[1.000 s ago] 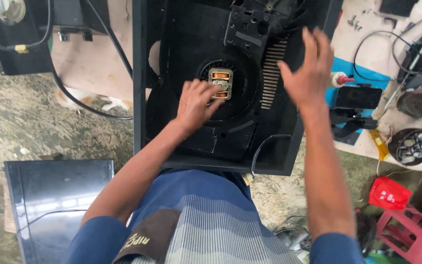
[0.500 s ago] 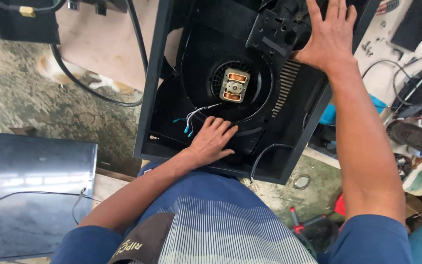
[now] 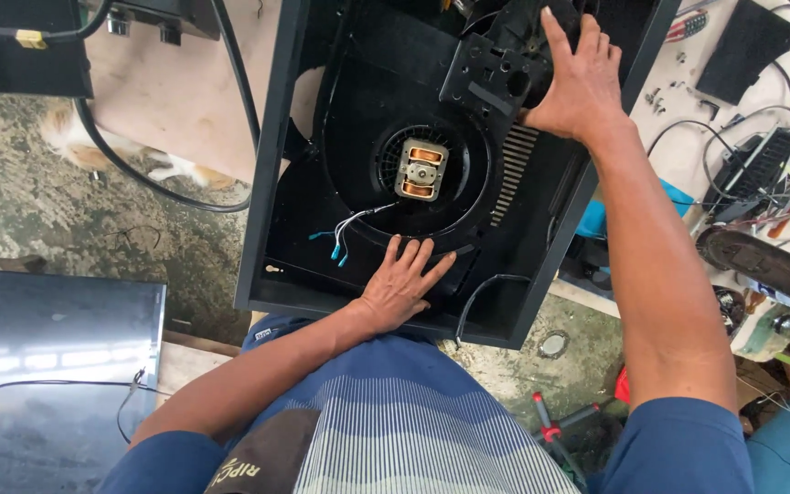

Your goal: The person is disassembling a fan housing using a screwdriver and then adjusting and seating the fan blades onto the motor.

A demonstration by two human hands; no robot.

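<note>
In the head view, a big black appliance housing [image 3: 322,265] lies open, with a small copper motor [image 3: 421,170] in its round middle. The left hand [image 3: 404,284] rests flat, fingers spread, just below the motor. The right hand [image 3: 578,82] grips a black plastic part [image 3: 496,69] above the motor. Loose blue-tipped wires [image 3: 340,240] lie beside the left hand.

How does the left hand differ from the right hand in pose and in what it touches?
The left hand lies flat, fingers spread, on the near part of the black housing, beside the round motor well; the right hand reaches far, curled over a black plastic block at the top. The left hand presses with an open palm; the right hand appears to grasp. Both are bare and touch the same black appliance.
</note>
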